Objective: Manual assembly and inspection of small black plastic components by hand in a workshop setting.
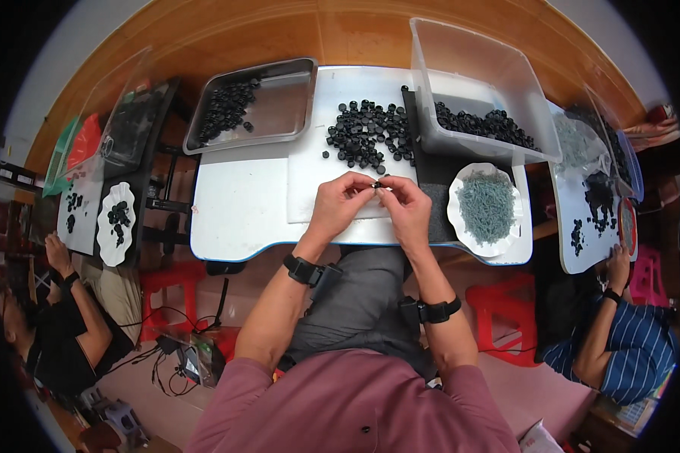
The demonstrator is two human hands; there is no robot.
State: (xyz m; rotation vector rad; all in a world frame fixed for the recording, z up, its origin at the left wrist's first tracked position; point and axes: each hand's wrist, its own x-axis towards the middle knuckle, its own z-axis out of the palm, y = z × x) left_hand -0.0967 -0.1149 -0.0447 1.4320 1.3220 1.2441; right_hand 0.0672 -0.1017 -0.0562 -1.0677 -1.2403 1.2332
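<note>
My left hand and my right hand meet over the near middle of the white table. Thumbs and fingertips of both are pinched together around one small black round part, mostly covered by the fingers. Just beyond my hands lies a loose pile of small black round cap-like parts. To the right of my right hand is a white scalloped plate, heaped with thin grey-green pieces that look like screws or pins.
A metal tray with black parts stands at the far left, a clear plastic bin with more at the far right. Co-workers sit at side tables: one hand shows left, another right. Red stools stand below the table.
</note>
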